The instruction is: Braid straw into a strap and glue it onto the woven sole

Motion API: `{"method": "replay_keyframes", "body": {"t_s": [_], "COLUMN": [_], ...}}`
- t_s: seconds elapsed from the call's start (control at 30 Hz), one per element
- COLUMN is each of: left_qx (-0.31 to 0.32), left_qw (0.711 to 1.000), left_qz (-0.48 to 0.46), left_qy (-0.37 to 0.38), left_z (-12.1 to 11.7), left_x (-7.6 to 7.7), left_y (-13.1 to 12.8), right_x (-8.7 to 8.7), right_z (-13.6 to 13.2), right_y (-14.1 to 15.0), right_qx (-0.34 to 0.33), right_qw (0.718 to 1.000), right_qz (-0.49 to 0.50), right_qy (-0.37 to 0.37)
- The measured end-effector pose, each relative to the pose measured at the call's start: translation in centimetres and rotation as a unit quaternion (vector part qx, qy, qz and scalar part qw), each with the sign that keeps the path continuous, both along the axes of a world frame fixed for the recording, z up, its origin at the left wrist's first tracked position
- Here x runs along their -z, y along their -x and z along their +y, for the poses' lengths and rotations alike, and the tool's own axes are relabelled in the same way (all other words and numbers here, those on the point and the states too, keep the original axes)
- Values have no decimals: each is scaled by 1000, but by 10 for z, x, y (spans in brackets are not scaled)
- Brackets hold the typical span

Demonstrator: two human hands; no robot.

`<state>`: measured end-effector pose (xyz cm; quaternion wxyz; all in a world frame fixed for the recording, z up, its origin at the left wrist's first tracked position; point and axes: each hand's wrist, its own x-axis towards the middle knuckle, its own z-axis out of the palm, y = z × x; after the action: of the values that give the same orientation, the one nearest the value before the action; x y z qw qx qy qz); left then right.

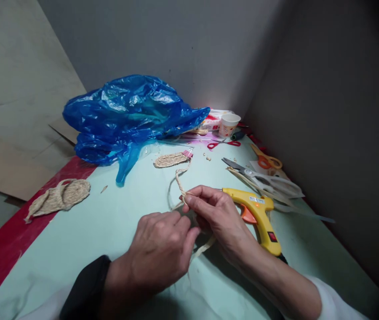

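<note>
My right hand [214, 213] pinches a thin braid of straw-coloured fibre [179, 180] between thumb and fingertips. From there the braid runs up to a small woven oval sole [171, 160] with a pink clip [187, 154] at its right end. My left hand [162, 246] is closed beside it, back upward, on a loose fibre strand [205, 246] mostly hidden by the fingers. Just right of my right hand lies a yellow glue gun [252, 204] with an orange trigger. At the left rests a woven slipper [62, 195] with crossing straps.
A crumpled blue plastic bag [132, 111] fills the back left. Behind are a paper cup [229, 124] and red-handled scissors [224, 144]. Large shears [259, 178] and orange-handled scissors [265, 159] lie at right. Grey walls [182, 40] bound the pale green tabletop [109, 222].
</note>
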<state>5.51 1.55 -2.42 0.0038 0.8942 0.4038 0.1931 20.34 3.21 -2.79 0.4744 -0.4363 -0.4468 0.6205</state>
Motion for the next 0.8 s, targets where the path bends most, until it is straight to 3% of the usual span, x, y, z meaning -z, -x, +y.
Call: {"method": "replay_keyframes", "body": {"t_s": [0.07,0.13,0.2,0.23,0.33,0.4,0.47,0.57,0.8], "left_qx": [-34,-113,-127,-97,-10,-15,-32,-50,-80], "left_qw": [995,972,938,913,792,723,686,692,784], "left_qz": [-92,-193,-260,-290,-372,-429,-461,-469,-406], "left_qy": [25,69,188,272,484,541,562,545,462], "left_z": [4,11,21,25,31,30,28,25,25], "left_x": [-5,-11,-15,-15,-12,-9,-6,-7,-12], "left_y": [5,9,9,9,4,2,1,1,6], "right_x": [-1,-2,-4,-5,-8,-8,-6,-2,-7], "right_z": [0,0,1,1,1,0,-1,-4,-14], "right_y": [-2,-3,-3,-2,0,1,1,0,-2], "right_qx": [8,7,-1,-8,-30,-29,-12,2,-19], "right_qw": [1000,999,999,999,999,999,997,988,948], "right_qz": [-22,-39,-46,-40,-12,-18,-61,-133,-280], "right_qy": [-4,-6,-12,-19,-32,-32,-42,-81,-148]}}
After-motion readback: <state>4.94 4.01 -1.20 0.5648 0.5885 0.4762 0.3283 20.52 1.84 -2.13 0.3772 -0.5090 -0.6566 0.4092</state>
